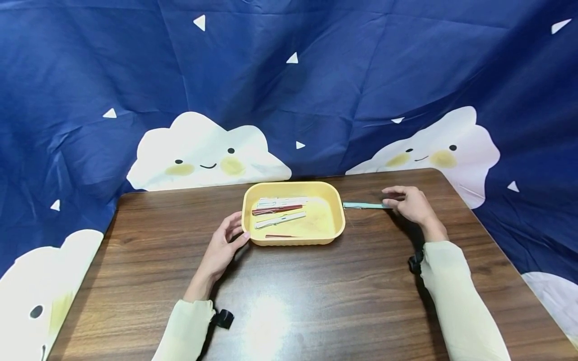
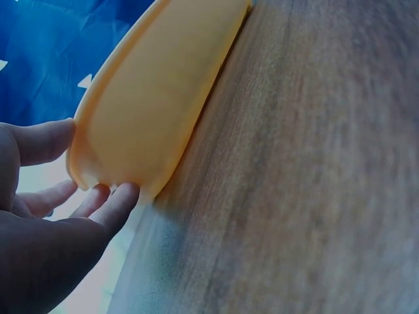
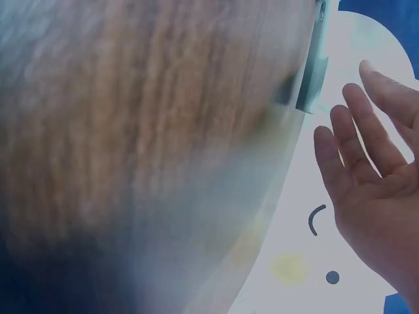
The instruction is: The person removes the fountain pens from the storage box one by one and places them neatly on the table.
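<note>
A yellow plastic tray (image 1: pixel 293 240) stands on the wooden table, holding several pens. Among them are a dark red pen (image 1: pixel 277 209), a white pen (image 1: pixel 280 220) and a thin red piece (image 1: pixel 280 236) near the front wall. My left hand (image 1: pixel 224 245) holds the tray's left end, thumb at the front corner and fingers along the side; the left wrist view shows fingertips on the tray wall (image 2: pixel 144 98). A light blue pen (image 1: pixel 365 205) lies just right of the tray. Beside its right end is my right hand (image 1: pixel 412 204), fingers extended and apart from the pen (image 3: pixel 315 72) in the right wrist view.
The brown wooden table (image 1: pixel 343 296) has its back edge close behind the tray. A blue curtain (image 1: pixel 280 90) with white clouds and triangles hangs behind. Both wrists carry black straps, and light reflects off the front of the tabletop.
</note>
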`<state>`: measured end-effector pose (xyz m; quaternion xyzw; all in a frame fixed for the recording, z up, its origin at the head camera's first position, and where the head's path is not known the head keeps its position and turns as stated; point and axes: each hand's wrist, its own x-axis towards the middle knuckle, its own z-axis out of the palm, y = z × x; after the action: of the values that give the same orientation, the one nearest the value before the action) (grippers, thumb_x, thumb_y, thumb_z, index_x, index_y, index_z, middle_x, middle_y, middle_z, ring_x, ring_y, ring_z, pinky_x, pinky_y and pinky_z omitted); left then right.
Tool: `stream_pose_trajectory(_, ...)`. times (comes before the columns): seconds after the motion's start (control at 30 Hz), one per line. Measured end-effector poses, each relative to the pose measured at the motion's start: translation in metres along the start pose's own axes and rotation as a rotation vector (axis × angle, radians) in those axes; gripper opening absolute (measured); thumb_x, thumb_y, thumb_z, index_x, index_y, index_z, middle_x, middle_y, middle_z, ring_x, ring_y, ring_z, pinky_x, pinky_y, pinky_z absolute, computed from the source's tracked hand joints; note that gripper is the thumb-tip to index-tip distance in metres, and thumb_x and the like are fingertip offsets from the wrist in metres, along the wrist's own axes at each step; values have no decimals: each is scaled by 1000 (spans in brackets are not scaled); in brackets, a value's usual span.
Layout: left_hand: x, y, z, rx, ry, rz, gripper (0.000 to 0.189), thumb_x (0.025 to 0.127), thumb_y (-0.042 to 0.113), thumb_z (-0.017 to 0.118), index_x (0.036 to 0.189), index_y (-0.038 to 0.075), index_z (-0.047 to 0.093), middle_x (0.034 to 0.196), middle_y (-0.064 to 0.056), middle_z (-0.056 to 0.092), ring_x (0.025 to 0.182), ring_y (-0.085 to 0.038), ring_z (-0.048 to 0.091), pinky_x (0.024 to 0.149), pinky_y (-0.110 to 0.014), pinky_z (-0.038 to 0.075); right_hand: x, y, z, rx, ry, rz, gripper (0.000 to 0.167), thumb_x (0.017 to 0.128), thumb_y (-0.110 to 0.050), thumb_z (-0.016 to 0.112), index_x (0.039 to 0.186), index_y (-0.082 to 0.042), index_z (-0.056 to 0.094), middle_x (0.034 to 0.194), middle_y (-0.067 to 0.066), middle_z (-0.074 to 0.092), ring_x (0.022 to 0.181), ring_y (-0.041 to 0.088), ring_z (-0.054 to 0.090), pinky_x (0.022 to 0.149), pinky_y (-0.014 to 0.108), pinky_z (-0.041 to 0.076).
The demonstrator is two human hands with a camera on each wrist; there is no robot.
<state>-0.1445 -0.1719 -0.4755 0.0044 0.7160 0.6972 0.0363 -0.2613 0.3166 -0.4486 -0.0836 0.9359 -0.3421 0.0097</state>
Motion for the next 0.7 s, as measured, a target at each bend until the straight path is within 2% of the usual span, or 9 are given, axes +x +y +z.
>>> stream_pose_trajectory(0.1, 0, 0, 0, 0, -2, 0, 59, 97, 0, 65, 151, 4, 41, 144, -21, 49, 129, -35, 49, 94, -20, 44, 0, -4, 0, -1, 13, -6, 39, 96, -19, 72, 129, 1, 66, 119, 26, 69, 87, 34, 72, 73, 32, 53)
stream_pose_trajectory(0.23, 0, 0, -1, -3, 1, 1, 59, 97, 0, 65, 151, 4, 41, 144, -21, 49, 129, -35, 49, 94, -20, 44, -1, -12, -1, -3, 35, -30, 42, 96, -22, 73, 130, 1, 65, 123, 26, 67, 107, 42, 67, 88, 47, 53)
stream_pose_trajectory(0.37, 0, 0, -1, -8, 0, 1, 59, 97, 0, 65, 151, 4, 41, 144, -21, 49, 129, -35, 49, 94, -20, 44, -2, -20, -1, 9, 38, -54, 44, 96, -24, 72, 130, 3, 64, 123, 28, 66, 109, 45, 66, 91, 56, 50)
stream_pose_trajectory(0.7, 0, 1, 0, -6, -6, 0, 59, 97, 1, 65, 151, 4, 41, 145, -21, 49, 130, -34, 49, 95, -20, 44, -4, -42, -2, 7, -14, -86, 47, 97, -30, 72, 131, 1, 65, 119, 23, 69, 106, 41, 67, 93, 54, 51)
